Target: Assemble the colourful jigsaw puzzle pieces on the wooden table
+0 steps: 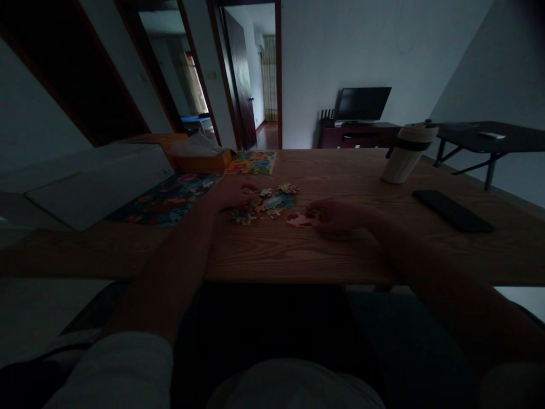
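Note:
A loose pile of colourful jigsaw puzzle pieces (pixel 275 200) lies on the wooden table in front of me. My left hand (pixel 232 192) rests at the pile's left side, its fingers curved over the pieces and somewhat apart. Just right of the pile, a pale pink section of puzzle (pixel 301 220) with dark red patches lies flat. My right hand (pixel 338 215) is at the right edge of that section, its fingertips closed on a puzzle piece there. Dim light hides the piece's details.
Left of the pile are a dark floral sheet (pixel 170 199), a large white box (pixel 97 176), an orange tissue box (pixel 202 162) and a bright picture sheet (pixel 255 162). To the right stand a cream tumbler (pixel 406 156) and a dark flat case (pixel 451 210). The table's front edge (pixel 293 280) is near me.

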A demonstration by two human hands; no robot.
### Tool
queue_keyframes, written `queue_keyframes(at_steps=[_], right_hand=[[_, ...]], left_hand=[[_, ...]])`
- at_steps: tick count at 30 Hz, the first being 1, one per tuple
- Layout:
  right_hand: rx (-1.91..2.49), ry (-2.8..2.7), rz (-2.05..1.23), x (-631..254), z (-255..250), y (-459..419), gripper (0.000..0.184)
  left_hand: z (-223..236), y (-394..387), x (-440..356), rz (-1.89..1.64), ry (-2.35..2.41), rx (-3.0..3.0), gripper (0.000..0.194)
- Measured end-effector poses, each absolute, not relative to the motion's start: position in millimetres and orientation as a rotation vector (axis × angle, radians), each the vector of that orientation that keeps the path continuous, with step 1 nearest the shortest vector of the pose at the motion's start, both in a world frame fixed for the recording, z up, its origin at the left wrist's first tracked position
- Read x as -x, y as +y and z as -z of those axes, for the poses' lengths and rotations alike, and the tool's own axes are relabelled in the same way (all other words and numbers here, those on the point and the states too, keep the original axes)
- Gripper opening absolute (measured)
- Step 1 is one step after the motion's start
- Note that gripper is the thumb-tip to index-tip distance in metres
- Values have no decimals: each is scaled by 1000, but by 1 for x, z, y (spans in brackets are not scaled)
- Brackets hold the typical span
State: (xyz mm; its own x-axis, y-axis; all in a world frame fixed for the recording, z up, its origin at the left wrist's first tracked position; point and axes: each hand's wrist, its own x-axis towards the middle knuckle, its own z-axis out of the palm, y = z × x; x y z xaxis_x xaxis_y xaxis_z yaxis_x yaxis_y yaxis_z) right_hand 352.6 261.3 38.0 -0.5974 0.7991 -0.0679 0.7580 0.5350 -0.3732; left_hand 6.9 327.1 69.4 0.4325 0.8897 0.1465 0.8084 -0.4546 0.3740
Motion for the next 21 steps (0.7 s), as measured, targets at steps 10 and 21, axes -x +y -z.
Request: queue_keyframes(at_steps=[10,21], right_hand=[[1522,-2625,-619,-368,-48,265,71],[1452,-2704,-668,-366,-49,261,69]], left_hand=[[-67,316,-24,-115,1386,-2556,56],[-73,313,-26,-218,1430,-2687,52]])
